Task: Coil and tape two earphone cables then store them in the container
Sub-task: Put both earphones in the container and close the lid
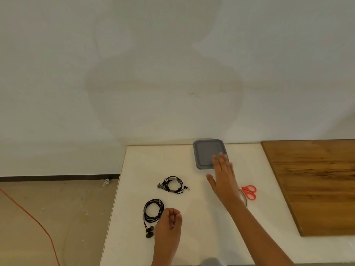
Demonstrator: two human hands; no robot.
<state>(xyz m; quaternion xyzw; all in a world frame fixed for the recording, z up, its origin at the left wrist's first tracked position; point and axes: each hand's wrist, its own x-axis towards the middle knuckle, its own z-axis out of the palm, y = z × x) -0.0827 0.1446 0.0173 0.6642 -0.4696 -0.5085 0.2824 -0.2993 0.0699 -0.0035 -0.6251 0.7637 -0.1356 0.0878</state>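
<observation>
White table (211,237): one wooden board (317,189) right of one lidded grey container (203,150), right hand (223,175) straight-fingered over its near corner, left hand (170,221) curled (can't tell if gripping) beside near earphone coil (152,211), far earphone coil (172,184) closer to container, two coils total, one red scissors (249,191) front-right.

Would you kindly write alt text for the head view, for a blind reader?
A person's open right hand reaches toward a lidded grey container on a white table. The left hand curls beside the nearer earphone coil; another coil and red scissors lie nearby.
</observation>
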